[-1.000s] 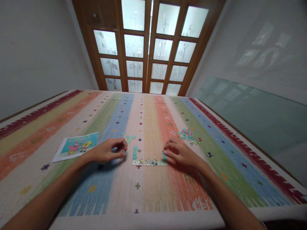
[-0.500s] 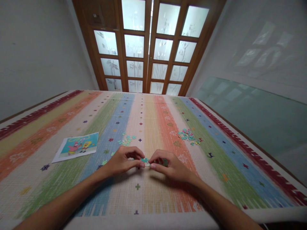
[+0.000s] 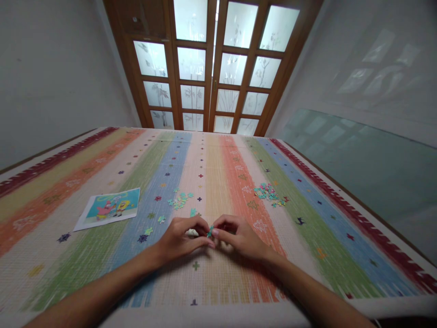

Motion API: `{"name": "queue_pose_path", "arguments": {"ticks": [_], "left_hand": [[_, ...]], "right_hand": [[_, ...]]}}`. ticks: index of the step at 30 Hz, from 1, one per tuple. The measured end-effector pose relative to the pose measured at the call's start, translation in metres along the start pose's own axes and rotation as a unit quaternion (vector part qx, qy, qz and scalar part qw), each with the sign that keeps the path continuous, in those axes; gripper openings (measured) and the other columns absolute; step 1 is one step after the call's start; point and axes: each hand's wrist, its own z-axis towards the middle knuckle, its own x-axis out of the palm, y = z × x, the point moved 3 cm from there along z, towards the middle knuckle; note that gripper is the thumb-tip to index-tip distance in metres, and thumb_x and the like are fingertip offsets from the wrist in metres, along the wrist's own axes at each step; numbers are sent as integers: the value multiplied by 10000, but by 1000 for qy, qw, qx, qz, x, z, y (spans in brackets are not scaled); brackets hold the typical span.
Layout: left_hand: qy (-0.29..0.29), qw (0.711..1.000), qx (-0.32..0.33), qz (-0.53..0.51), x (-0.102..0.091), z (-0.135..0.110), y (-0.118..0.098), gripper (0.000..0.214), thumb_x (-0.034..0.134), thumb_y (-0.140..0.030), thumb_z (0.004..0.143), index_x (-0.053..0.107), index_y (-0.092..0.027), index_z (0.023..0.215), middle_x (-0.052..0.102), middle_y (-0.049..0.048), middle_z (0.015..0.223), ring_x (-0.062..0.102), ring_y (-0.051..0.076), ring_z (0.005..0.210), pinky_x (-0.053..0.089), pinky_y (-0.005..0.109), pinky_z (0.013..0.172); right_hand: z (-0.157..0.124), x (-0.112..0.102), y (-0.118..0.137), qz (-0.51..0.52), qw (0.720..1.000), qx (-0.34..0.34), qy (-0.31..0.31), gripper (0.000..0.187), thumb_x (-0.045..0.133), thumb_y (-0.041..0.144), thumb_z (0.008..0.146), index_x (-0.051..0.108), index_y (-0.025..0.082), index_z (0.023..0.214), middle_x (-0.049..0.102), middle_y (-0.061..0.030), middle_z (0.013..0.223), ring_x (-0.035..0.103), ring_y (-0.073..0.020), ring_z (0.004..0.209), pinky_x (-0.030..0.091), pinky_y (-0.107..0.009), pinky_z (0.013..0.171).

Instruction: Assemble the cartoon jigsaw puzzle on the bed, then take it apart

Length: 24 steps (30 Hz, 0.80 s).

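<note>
A small teal jigsaw puzzle piece is held up between my two hands, just above the tablecloth. My right hand pinches it between thumb and index finger. From the other side, the thumb and index finger of my left hand close around the same piece. Through the gap in my left hand, a pale greenish puzzle piece shows, partly hidden by the fingers. Just beyond that hand lie a loose teal piece, another piece and a yellow-green piece.
A cluster of loose pieces lies ahead, left of centre. To the right is a denser pile of pieces. A printed cartoon picture rests at the left on the striped tablecloth. Glazed wooden doors stand behind the table.
The teal piece has turned from lying flat-on to being tilted between my fingers. My left hand has shifted slightly right and down, uncovering pieces beyond it.
</note>
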Motion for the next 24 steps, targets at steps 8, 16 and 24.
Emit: {"name": "queue_pose_path", "arguments": {"ticks": [8, 16, 24], "left_hand": [[73, 982, 30, 173, -41, 7, 9, 453, 818, -453, 831, 593, -189, 1121, 680, 72, 1004, 632, 228, 903, 525, 386, 837], [162, 946, 54, 276, -58, 2, 31, 245, 696, -429, 906, 649, -207, 999, 658, 59, 925, 590, 253, 897, 471, 444, 887], [166, 940, 71, 289, -58, 2, 32, 246, 608, -397, 986, 694, -203, 863, 567, 20, 694, 522, 198, 707, 406, 362, 708]], "right_hand": [[8, -43, -6, -13, 994, -6, -105, 267, 754, 471, 792, 666, 219, 781, 655, -29, 736, 606, -167, 686, 491, -318, 647], [9, -88, -17, -41, 978, 6, -207, 305, 777, 471, 727, 668, 203, 822, 725, -70, 765, 691, -213, 689, 527, -346, 649], [12, -88, -23, -139, 977, 25, -158, 194, 715, 384, 785, 745, 194, 804, 743, -92, 740, 653, -193, 628, 505, -330, 596]]}}
